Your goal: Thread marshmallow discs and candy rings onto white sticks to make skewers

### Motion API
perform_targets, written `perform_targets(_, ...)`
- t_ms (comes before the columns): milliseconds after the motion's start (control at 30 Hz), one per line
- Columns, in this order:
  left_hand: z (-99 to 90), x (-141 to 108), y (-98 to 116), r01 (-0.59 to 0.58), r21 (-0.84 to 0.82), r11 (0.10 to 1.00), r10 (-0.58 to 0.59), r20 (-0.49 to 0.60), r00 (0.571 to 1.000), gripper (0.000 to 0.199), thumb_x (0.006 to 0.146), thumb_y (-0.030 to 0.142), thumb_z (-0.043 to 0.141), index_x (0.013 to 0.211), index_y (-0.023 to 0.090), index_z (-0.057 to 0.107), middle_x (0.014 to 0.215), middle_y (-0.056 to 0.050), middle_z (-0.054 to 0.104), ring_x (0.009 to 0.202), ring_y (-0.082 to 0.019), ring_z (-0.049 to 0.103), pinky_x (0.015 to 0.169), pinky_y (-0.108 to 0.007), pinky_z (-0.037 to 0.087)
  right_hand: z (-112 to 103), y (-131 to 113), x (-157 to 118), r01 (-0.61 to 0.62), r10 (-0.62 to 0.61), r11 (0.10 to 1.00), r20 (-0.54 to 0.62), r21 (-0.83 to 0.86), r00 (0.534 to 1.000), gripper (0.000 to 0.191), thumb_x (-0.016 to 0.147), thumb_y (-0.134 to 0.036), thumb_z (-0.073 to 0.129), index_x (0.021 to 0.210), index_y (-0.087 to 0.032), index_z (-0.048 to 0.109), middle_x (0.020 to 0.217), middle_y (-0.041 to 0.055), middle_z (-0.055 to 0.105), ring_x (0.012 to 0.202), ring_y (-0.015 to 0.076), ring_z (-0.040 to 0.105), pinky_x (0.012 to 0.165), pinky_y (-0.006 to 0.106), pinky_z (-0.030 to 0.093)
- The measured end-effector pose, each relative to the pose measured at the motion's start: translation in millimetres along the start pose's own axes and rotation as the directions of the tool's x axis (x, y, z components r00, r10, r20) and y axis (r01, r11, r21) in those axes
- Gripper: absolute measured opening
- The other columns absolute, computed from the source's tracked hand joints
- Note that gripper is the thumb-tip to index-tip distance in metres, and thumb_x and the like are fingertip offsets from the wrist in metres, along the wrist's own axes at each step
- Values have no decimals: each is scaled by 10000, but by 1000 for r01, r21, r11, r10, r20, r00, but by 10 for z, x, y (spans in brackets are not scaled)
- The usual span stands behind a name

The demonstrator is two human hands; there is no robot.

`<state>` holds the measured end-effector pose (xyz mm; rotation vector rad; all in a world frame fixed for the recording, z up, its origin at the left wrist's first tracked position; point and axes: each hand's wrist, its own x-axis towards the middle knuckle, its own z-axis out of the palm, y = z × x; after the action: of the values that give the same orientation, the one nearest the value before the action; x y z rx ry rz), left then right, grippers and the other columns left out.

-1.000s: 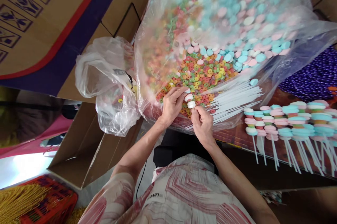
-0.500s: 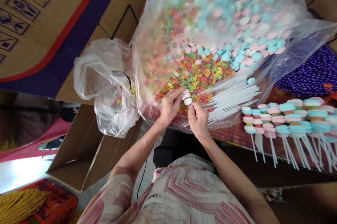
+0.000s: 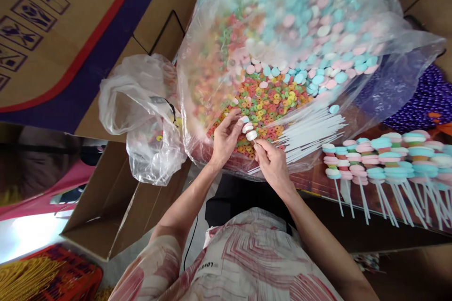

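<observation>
The right hand (image 3: 272, 165) pinches the lower end of a partly built candy stick (image 3: 248, 129), thumb and forefinger closed on it just under the bottom white disc; the stick itself is mostly hidden by the fingers, so its length cannot be judged. About 3 white discs sit stacked on it, tilting up and to the left. The left hand (image 3: 226, 138) has its fingertips closed on the topmost disc of that stack, palm resting over the pile of small colourful ring candies (image 3: 268, 101). Both hands work at the open mouth of a large clear plastic bag (image 3: 247, 23), which also holds pastel blue, pink and white round candies (image 3: 325, 70) farther back and a bundle of bare white sticks (image 3: 310, 134) lying just to the right of the right hand. To the right of the bag, finished candy skewers (image 3: 384, 157) lie side by side in a row on a dark tabletop (image 3: 318, 188). A smaller crumpled plastic bag (image 3: 141, 112) sits to the left, beside an open cardboard box (image 3: 106, 207).
</observation>
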<state>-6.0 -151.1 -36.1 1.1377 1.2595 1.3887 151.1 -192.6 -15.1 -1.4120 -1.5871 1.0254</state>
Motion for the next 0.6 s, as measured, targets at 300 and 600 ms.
perform_targets(300, 84, -19, 55, 161, -197, 967, -145, 96, 985, 513, 896, 510, 751, 1304, 242, 592, 1220, -98, 767, 1014, -211, 785, 871, -333, 637, 118, 31, -29, 63, -61, 998, -133, 11, 989, 266, 992, -371, 505, 837, -211, 651, 671, -8, 568, 590, 132, 479, 598, 265, 391)
perform_targets(600, 154, -59, 17, 184, -226, 957, -175, 60, 983, 474, 831, 537, 801, 1159, 209, 701, 1088, -72, 797, 986, -208, 773, 827, -317, 620, 124, 51, -28, 59, -59, 998, -179, -2, 982, 337, 1003, -387, 484, 738, -216, 601, 650, 0, 531, 610, 143, 441, 607, 275, 390)
